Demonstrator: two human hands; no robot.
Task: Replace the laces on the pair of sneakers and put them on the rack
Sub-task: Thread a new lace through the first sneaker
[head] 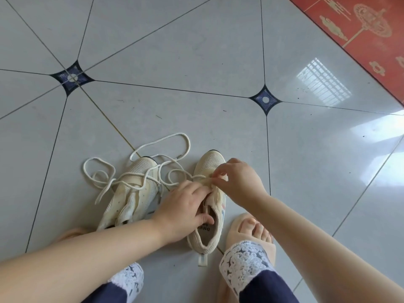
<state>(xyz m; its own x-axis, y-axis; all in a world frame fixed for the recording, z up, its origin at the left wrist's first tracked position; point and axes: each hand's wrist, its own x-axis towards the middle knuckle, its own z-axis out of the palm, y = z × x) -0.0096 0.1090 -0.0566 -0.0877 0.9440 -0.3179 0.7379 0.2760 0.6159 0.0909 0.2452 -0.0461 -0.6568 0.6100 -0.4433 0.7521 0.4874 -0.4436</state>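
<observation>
Two cream mesh sneakers stand on the grey tiled floor, toes pointing away from me. The left sneaker point(133, 193) has no lace in its eyelets. A long white lace point(150, 147) lies in loose loops over and around it, running across to the right sneaker point(211, 165). My left hand point(185, 206) grips the right sneaker by its side and tongue, thumb inside the opening. My right hand point(238, 178) pinches the lace at the lowest eyelets near the toe. The lace end itself is hidden under my fingers.
My feet in beige sandals sit close by, one point(251, 230) just right of the right sneaker, the other behind my left forearm. A red patterned mat point(360, 29) covers the far right corner. No rack is in view.
</observation>
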